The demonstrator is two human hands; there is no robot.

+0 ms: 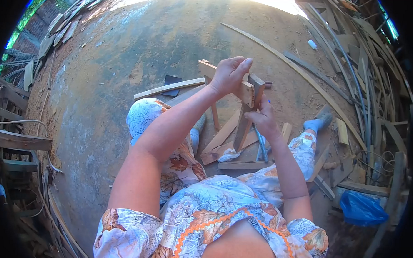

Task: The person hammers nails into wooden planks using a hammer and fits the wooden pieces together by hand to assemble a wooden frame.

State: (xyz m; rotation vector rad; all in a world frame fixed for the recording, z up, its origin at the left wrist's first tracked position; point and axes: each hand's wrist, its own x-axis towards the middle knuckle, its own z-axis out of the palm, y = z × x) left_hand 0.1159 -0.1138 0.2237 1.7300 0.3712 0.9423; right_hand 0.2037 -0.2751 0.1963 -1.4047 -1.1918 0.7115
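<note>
My left hand (pixel 229 76) is closed over the flat crosspiece of a small wooden frame (pixel 247 93), near its joint with an upright leg. Just below that joint, my right hand (pixel 264 120) grips the upright leg (pixel 243 130), thumb across its near side. The crosspiece's far end (pixel 206 65) shows beyond my left wrist, with a second, thinner leg (pixel 214 115) hanging down from it. The frame is held in the air between my knees. My left palm is hidden.
Loose wood pieces (pixel 224 134) and a white crumpled scrap (pixel 229 155) lie between my legs. A long strip (pixel 286 63) crosses the ground ahead. Wood piles (pixel 367 75) stand on the right, beside a blue bag (pixel 362 209). More timber (pixel 19 139) lies left.
</note>
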